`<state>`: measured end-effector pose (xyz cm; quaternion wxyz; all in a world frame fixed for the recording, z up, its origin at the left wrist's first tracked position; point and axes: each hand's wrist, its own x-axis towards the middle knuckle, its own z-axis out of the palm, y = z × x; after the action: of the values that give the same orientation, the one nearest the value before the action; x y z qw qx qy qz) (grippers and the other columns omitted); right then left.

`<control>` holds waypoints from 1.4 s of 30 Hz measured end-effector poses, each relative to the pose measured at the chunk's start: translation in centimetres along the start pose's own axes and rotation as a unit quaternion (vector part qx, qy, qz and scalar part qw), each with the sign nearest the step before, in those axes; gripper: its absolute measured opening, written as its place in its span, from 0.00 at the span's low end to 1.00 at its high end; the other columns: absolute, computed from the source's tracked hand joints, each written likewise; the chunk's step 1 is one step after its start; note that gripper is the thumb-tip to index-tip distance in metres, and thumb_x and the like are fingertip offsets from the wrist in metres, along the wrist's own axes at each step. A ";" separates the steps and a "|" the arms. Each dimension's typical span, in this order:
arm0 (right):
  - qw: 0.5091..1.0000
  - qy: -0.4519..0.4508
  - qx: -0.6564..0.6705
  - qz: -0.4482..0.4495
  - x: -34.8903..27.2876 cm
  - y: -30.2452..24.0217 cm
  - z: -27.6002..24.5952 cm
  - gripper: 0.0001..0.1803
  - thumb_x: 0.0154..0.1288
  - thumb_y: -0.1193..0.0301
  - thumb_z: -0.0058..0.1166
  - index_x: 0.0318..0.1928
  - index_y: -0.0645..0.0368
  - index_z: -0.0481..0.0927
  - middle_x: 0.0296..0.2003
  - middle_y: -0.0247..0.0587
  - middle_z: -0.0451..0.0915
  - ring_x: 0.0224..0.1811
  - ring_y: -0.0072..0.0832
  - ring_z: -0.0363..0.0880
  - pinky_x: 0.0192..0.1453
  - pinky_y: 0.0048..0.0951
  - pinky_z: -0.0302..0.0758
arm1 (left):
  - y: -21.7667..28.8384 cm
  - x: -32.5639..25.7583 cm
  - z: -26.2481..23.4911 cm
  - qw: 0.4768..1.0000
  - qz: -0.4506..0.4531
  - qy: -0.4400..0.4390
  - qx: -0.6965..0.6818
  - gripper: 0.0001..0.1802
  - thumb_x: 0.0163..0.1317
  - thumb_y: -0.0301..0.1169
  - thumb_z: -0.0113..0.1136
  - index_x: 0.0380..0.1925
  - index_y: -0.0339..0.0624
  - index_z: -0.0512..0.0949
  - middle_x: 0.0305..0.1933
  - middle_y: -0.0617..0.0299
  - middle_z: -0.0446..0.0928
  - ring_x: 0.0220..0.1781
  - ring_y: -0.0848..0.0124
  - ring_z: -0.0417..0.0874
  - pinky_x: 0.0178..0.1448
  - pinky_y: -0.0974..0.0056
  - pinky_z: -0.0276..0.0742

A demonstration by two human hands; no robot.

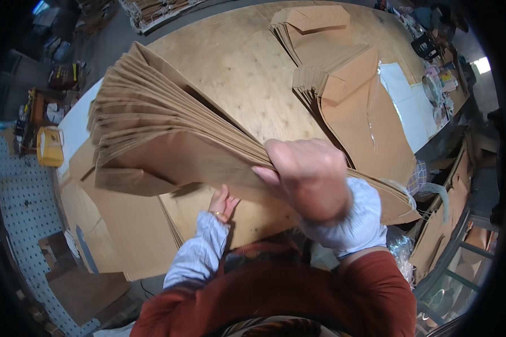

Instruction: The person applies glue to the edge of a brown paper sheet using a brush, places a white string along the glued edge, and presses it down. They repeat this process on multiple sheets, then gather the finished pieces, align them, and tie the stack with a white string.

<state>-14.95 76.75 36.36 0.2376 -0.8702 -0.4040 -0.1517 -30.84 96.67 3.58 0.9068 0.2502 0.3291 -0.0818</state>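
Note:
My right hand (315, 180) is closed around the narrowed middle of a thick stack of brown paper bags (180, 121). The held stack slants across the view, its folded ends fanned out at the upper left and its other end reaching to the lower right. Below the near edge of the stack is my left hand (224, 203), its fingers loosely stretched out and partly hidden by the paper. It has a ring on and grips nothing that I can see; whether it touches the bags I cannot tell.
The stack is above a wooden table (230, 62). More brown bags (357, 112) lie in piles at the right and far side, and flat brown paper (121, 224) lies at the left. A yellow container (50, 147) stands by the left edge. White sheets (402, 98) and clutter line the right edge.

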 end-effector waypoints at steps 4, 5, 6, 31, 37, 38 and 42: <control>0.995 -0.085 -0.024 0.037 -1.8 -5.6 -3.2 0.19 0.43 0.64 0.68 0.28 0.57 0.70 0.19 0.40 0.71 0.22 0.39 0.74 0.26 0.38 0.70 | -1.8 -2.3 2.5 0.979 -0.147 0.085 0.116 0.23 0.70 0.43 0.53 0.59 0.42 0.68 0.52 0.55 0.76 0.59 0.63 0.77 0.61 0.54 0.77; 0.992 -0.114 -0.039 0.046 -2.7 -6.4 -2.8 0.20 0.44 0.62 0.68 0.27 0.58 0.70 0.19 0.41 0.71 0.23 0.41 0.74 0.27 0.39 0.70 | -1.9 -3.8 3.2 0.956 -0.144 0.150 0.208 0.17 0.68 0.42 0.58 0.47 0.39 0.75 0.44 0.57 0.80 0.48 0.63 0.81 0.55 0.59 0.79; 0.981 -0.176 -0.019 0.085 -3.1 -6.8 -1.4 0.20 0.41 0.66 0.70 0.28 0.58 0.69 0.21 0.42 0.73 0.26 0.43 0.76 0.30 0.41 0.71 | -1.6 -5.8 3.7 0.958 -0.123 0.090 0.242 0.17 0.67 0.41 0.59 0.46 0.39 0.75 0.43 0.57 0.80 0.46 0.62 0.81 0.54 0.59 0.79; 0.969 -0.198 -0.096 0.112 -11.0 -2.2 -10.0 0.14 0.38 0.74 0.67 0.26 0.57 0.75 0.23 0.43 0.75 0.30 0.45 0.78 0.32 0.44 0.73 | 19.8 -25.9 19.5 0.247 0.369 0.005 0.896 0.08 0.41 0.26 0.66 0.21 0.41 0.75 0.25 0.51 0.77 0.32 0.50 0.80 0.35 0.48 0.74; 0.976 -0.147 -0.140 0.079 -11.5 -1.9 -5.6 0.35 0.35 0.67 0.75 0.49 0.54 0.76 0.34 0.41 0.79 0.41 0.39 0.77 0.43 0.39 0.73 | 17.7 -23.9 16.7 0.232 0.467 0.000 0.853 0.32 0.38 0.37 0.76 0.45 0.40 0.74 0.39 0.52 0.77 0.48 0.53 0.77 0.52 0.53 0.71; 0.976 -0.142 -0.144 0.082 -11.6 -1.7 -4.8 0.34 0.35 0.67 0.75 0.48 0.54 0.76 0.34 0.41 0.79 0.40 0.40 0.78 0.42 0.39 0.73 | 17.9 -23.5 16.2 0.245 0.432 0.004 0.868 0.28 0.39 0.37 0.76 0.41 0.40 0.75 0.37 0.52 0.77 0.45 0.52 0.78 0.49 0.52 0.72; 0.977 -0.170 -0.113 0.067 -10.3 -1.0 -4.4 0.22 0.35 0.69 0.73 0.31 0.57 0.75 0.27 0.41 0.77 0.32 0.43 0.79 0.34 0.43 0.73 | 19.0 -22.6 16.3 0.287 0.328 0.003 0.900 0.15 0.44 0.34 0.72 0.27 0.41 0.75 0.28 0.51 0.78 0.36 0.50 0.80 0.39 0.50 0.74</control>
<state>-22.53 68.46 35.66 0.0754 -0.9297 -0.3594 -0.0295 -33.18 104.37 36.31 0.0606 0.9962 -0.0589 -0.0214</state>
